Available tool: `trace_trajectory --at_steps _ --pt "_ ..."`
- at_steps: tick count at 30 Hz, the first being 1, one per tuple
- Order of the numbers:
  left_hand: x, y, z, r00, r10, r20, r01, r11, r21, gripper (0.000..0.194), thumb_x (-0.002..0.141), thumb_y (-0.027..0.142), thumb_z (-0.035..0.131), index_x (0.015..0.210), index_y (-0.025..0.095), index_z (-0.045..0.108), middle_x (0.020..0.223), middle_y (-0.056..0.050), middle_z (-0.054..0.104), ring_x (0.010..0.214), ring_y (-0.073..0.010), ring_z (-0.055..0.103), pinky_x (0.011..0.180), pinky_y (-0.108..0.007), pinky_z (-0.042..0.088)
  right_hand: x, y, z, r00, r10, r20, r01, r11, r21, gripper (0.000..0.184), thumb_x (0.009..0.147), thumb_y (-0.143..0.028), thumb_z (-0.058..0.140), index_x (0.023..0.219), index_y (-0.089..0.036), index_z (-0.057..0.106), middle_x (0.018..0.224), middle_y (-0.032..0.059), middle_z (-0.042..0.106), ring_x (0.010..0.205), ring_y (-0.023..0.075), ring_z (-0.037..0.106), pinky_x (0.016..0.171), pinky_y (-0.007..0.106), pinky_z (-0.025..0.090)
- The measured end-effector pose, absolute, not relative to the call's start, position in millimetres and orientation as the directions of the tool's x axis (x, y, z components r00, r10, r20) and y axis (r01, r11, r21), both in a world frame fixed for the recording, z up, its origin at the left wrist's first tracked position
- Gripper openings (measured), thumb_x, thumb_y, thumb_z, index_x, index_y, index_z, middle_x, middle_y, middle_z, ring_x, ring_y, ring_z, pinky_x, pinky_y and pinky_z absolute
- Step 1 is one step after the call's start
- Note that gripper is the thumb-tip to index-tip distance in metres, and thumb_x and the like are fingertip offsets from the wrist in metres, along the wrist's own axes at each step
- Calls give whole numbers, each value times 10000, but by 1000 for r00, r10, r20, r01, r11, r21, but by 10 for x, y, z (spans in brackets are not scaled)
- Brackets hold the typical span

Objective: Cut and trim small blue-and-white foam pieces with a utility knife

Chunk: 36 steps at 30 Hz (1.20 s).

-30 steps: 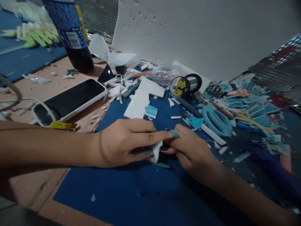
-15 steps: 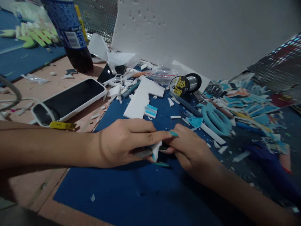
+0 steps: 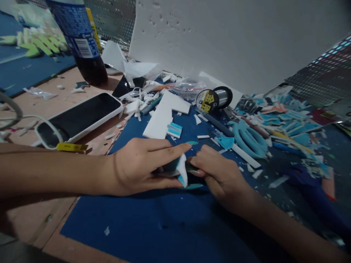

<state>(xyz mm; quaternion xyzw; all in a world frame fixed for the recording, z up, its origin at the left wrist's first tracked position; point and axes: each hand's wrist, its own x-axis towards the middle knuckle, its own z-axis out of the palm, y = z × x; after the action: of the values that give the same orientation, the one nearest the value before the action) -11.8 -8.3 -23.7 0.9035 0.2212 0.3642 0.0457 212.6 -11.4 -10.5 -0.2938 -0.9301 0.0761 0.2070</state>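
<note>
My left hand is closed around a small piece of white-and-blue foam, pinched between the long-nailed fingers and thumb. A greyish, partly see-through strip shows behind the foam inside that grip. My right hand is closed in a fist just to the right, its fingertips near the foam piece. Something thin and dark shows at the fingers of that fist, but I cannot make out what it is. Both hands are above a blue cutting mat. Beyond them lie a white foam board piece and a small blue-and-white block.
Light-blue-handled scissors, a spool of line and a dark blue glue gun lie to the right, near heaped foam scraps. On the left are a phone, a yellow-tagged cable and a cola bottle. A white panel stands behind.
My left index finger has lifted off my right hand and drawn back left. The foam piece now shows more, tilted upright, and a small gap has opened between the hands.
</note>
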Motion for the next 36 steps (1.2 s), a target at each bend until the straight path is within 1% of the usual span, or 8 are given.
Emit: trace_trajectory --at_steps 8,13,16,18,23,27,31,36 --pt "-74 -114 -267 588 465 662 374 -882 287 403 995 439 352 1115 125 574 820 -63 687 686 -123 655 640 -185 511 2115 -126 -82 -731 588 345 511 808 -293 233 873 -53 359 707 -215 381 582 -19 383 549 145 375 515 270 291" --pt "-102 -121 -265 590 460 664 385 -883 269 418 989 453 365 1150 125 568 834 -60 687 710 -124 658 672 -184 520 2116 -112 -101 -727 570 384 498 822 -277 266 947 -117 331 710 -213 402 583 -18 389 530 139 369 508 276 302" --pt "-113 -126 -268 593 456 663 391 -884 258 421 991 438 368 1174 114 564 845 -62 684 728 -126 657 683 -183 514 2132 -102 -128 -727 531 434 465 847 -257 246 956 -120 346 739 -206 426 592 -21 392 533 136 371 510 273 307" --pt "-113 -126 -266 592 460 662 390 -882 264 414 990 436 369 1168 119 566 838 -62 681 715 -126 650 668 -186 507 2144 -117 -123 -733 533 423 467 846 -257 224 947 -105 362 758 -199 439 606 -17 400 555 140 384 528 271 324" --pt "-101 -90 -263 518 561 645 399 -826 398 420 972 458 415 1142 113 585 742 -27 641 608 -103 599 596 -169 477 2173 -177 -59 -685 585 433 524 809 -265 228 931 -72 354 766 -203 442 619 -10 396 573 148 386 541 275 344" --pt "-86 -47 -291 510 583 632 386 -812 438 437 955 470 449 1180 120 582 779 -26 646 584 -80 586 610 -144 486 2202 -158 -58 -603 652 461 556 757 -343 236 967 -138 340 777 -207 463 608 -10 412 561 145 408 523 270 355" --pt "-78 -43 -306 514 558 652 423 -826 374 445 970 457 416 1247 130 537 821 -28 637 585 -79 575 611 -155 493 2247 -132 -71 -561 726 399 565 687 -456 296 1010 -237 288 784 -212 477 628 -9 482 571 133 464 565 276 394" --pt "-92 -64 -276 558 570 603 458 -818 349 453 978 436 405 1274 111 513 839 -43 623 638 -104 576 589 -183 473 2260 -152 -51 -578 736 353 561 672 -483 337 1019 -315 276 781 -220 494 604 -17 485 541 127 477 537 267 408"
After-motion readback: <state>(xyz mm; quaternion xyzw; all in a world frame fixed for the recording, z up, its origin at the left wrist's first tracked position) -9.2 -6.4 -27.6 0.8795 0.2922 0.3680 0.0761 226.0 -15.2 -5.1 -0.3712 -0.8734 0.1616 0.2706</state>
